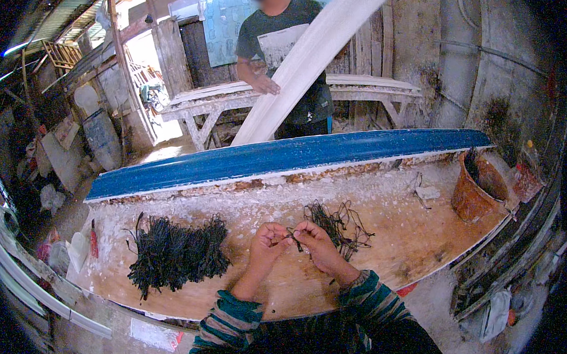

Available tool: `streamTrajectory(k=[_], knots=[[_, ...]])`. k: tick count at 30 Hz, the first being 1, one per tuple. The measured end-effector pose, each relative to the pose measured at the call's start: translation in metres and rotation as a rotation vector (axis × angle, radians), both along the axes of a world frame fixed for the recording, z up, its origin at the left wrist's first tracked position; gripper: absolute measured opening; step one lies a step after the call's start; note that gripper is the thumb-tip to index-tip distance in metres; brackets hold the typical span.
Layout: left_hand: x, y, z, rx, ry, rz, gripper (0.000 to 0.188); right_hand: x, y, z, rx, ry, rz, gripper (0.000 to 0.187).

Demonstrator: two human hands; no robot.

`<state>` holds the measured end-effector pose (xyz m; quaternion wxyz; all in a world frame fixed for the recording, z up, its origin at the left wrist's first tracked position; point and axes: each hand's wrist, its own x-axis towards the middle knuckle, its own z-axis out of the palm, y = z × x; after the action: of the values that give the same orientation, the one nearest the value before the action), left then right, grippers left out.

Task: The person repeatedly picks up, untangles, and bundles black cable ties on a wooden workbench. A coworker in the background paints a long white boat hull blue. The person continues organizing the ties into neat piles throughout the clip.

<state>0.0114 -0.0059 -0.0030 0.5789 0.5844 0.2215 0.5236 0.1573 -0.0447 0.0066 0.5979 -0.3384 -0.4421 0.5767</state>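
Two hands meet over the wooden work surface (pixel 382 238); left hand (pixel 267 237) and right hand (pixel 315 240) each pinch one dark strand (pixel 293 235) between fingertips, held taut between them for handling; loose strands (pixel 338 222) lie just beyond the right hand; the bundled dark pile (pixel 174 253) sits apart at left, keeping the two lots separate.

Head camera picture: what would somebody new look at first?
Probably the long blue board lying across the middle, behind the pale wooden work surface. Next, the big heap of dark strands on the left, and a looser tangle beside the right hand, which pinches one strand together with the left hand. Behind, a person holds a tall white plank.
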Motion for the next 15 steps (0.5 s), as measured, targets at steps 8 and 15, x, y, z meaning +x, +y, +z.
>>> streamTrajectory(k=[8,15], knots=[[-0.003,-0.012,0.015,0.137,0.264,0.131,0.018,0.001,0.000,0.002,-0.039,0.030,0.068,0.003],[-0.007,-0.013,0.021,0.553,0.380,0.194,0.014,0.003,0.000,0.002,-0.176,0.311,0.214,0.004]])
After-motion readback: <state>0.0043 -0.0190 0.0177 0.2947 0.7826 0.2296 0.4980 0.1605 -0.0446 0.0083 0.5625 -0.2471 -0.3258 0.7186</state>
